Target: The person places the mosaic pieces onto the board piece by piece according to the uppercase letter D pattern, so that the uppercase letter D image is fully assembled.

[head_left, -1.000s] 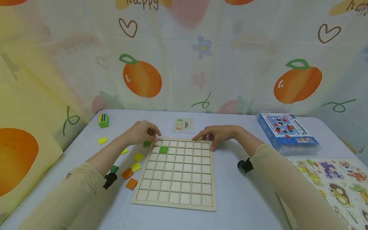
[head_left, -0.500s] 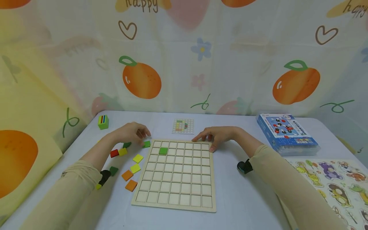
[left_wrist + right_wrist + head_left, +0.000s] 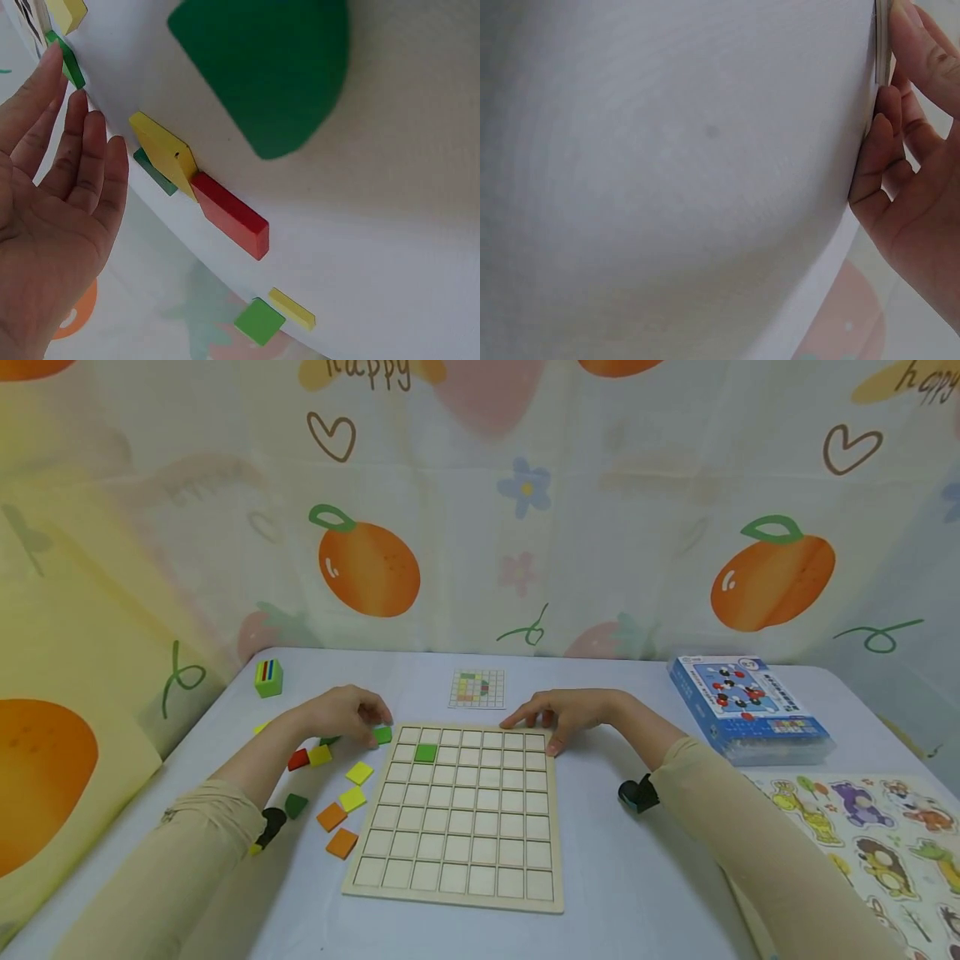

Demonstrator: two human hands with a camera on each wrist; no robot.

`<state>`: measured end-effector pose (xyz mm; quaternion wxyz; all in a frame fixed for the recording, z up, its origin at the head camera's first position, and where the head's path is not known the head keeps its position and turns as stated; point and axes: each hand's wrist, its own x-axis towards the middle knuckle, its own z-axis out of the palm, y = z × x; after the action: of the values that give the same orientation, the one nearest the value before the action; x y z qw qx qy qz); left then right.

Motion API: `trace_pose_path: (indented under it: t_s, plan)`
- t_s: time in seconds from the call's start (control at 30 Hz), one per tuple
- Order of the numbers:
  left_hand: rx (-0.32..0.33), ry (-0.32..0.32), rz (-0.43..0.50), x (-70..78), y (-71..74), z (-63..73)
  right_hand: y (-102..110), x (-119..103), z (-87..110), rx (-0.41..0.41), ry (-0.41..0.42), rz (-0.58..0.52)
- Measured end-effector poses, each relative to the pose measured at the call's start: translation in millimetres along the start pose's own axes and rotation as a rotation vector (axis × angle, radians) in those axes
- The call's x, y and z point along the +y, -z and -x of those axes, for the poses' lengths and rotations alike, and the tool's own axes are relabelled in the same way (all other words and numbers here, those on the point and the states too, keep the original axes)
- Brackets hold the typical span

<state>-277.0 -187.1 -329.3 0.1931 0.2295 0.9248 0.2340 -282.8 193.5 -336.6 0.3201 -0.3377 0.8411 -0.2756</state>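
Observation:
In the head view, my left hand [image 3: 347, 714] is at the grid board's far left corner. Its thumb and index finger pinch a green tile [image 3: 382, 735] lying beside the board; the left wrist view shows the thumb tip against that green tile [image 3: 69, 64], with the other fingers loosely bent. My right hand [image 3: 577, 712] holds the far right corner of the wooden grid board [image 3: 465, 822], thumb at the side edge and index finger along the far edge. One green square [image 3: 425, 752] sits in a second-row cell of the board.
Left of the board lie yellow tiles [image 3: 352, 799], orange tiles [image 3: 342, 843], a red tile [image 3: 298, 760] and a dark green rounded piece [image 3: 296, 806]. A pattern card [image 3: 477, 689] lies behind it. A blue box [image 3: 750, 710] and an animal sticker sheet [image 3: 873, 835] are at right.
My left hand has drawn back leftward from the board's corner to the green tile, then dipped slightly onto it. My right hand has stayed at its corner.

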Motion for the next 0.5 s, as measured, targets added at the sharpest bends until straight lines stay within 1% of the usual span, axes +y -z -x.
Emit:
trace_pose_path:
  t_s: [0.13,0.5]
  plan:
    - [0.004,0.005,-0.001,-1.0,-1.1,0.0,-0.1,-0.5,0.8,-0.002,0.008,-0.007]
    - [0.031,-0.007,-0.020,-2.5,-2.4,-0.1,-0.5,-0.6,1.8,-0.005,0.022,-0.020]
